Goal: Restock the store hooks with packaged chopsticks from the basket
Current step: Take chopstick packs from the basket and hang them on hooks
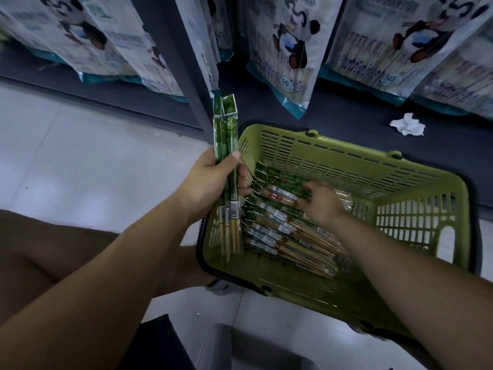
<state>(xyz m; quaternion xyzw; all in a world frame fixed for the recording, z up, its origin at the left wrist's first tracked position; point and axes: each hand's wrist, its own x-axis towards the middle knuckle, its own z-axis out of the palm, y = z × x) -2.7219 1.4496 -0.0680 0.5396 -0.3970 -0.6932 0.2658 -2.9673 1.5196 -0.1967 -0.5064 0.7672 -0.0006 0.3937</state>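
A green plastic basket (416,209) sits on the floor, holding several packaged chopsticks (277,231) in green wrappers. My left hand (210,182) grips a small bunch of chopstick packs (226,129) upright at the basket's left rim, thumb pressed across them. My right hand (322,204) reaches down inside the basket, its fingers on the packs lying there; motion blur hides whether they pinch one. No hooks are visible in this view.
Large panda-printed bags (290,46) hang in rows above a dark shelf base (346,116). A crumpled white tissue (407,124) lies on that base. A dark upright post (184,62) stands behind the held packs. Pale floor tiles (80,156) spread to the left.
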